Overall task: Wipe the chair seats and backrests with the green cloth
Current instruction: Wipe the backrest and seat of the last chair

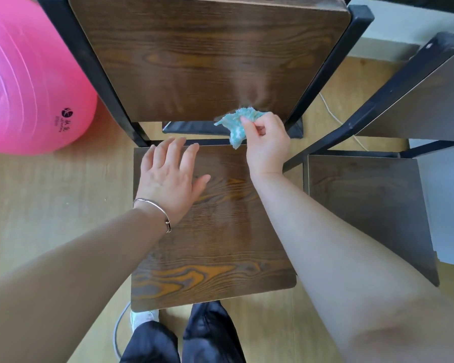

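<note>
The right hand (266,142), just right of the frame's centre, has its grip closed on the green cloth (235,124), pinching the bunched fabric between thumb and curled fingers. The cloth sits at the lower right edge of the wooden backrest (207,56); whether it touches there is unclear. The left hand (168,176) lies flat on the rear of the chair seat (220,237) at mid-frame, fingers straight and spread, its grip holding nothing. A bangle (156,206) circles that wrist. A second chair (364,200) stands at the right edge, and a pink exercise ball (29,82) fills the upper left.
</note>
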A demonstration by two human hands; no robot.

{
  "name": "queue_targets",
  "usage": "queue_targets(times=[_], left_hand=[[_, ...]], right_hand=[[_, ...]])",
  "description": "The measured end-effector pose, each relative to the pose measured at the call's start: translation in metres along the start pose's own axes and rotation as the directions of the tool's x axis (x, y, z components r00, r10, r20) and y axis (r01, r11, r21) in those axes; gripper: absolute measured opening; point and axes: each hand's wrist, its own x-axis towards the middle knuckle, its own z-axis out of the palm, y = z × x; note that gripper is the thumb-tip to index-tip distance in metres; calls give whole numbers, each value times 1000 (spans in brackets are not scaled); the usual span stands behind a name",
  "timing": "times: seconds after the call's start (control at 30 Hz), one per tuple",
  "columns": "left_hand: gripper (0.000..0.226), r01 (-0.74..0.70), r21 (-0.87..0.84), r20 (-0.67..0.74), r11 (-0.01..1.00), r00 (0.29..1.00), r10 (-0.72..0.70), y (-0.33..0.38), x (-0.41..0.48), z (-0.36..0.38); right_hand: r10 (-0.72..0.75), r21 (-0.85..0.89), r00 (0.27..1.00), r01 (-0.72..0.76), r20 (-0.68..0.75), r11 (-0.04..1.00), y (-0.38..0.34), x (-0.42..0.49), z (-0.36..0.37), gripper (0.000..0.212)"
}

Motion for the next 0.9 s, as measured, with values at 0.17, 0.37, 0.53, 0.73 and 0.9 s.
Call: queue_targets(times=[0.17,0.37,0.53,0.73,0.9], left_hand=[[62,23,-25,-15,999,1000,-24,-4,-9,-3],[60,18,-42,-26,999,999,-19,-11,-25,-1],[61,32,-33,5,999,999,-32,-18,-36,0],[61,44,-35,34,998,999,-42,-25,-47,3],[62,45,-21,54,999,998,-44,-27,-49,4]], right_hand=[[314,-11,941,-315,122,949,25,-15,-1,19],[361,21,912,-372,192,928,31,-36,-16,16],[453,159,843,-509,289,846,19,-52,-23,17],[623,277,648,-757,439,592,19,-70,-26,25],[613,301,540,-838,577,455,24,-75,-30,63]])
